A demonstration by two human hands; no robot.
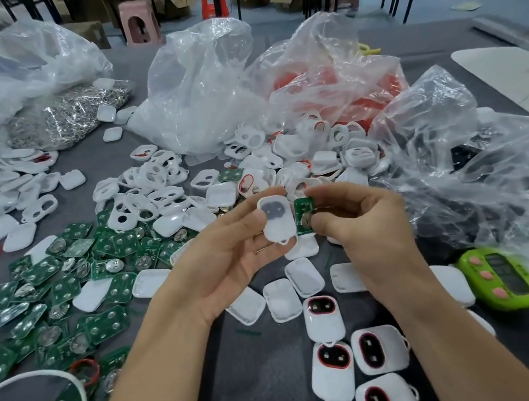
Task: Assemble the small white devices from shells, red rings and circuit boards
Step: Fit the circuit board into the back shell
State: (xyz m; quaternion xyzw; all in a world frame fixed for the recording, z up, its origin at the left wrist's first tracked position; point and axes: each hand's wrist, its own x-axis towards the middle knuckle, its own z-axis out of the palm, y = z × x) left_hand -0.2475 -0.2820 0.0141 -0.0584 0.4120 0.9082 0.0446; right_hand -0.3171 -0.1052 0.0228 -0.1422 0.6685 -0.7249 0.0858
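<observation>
White shell, with a dark two-holed window in its face, is held upright above the bench in the left hand, thumb and fingers closed around its edges. Just right of the shell, a green circuit board is pinched in the closed fingers of the right hand; much of the board is covered by those fingers, and whether it touches the shell cannot be told. Beyond the shell, a clear bag is seen to hold white parts, and to its right another clear bag is filled with red pieces, blurred by the wrinkled plastic. Right of the shell, a third bag holds dark contents that cannot be made out. Left of the shell, loose green boards are spread over the bench. Below the shell, finished devices with red rings are laid face up; the lowest is cut off by the frame edge.
</observation>
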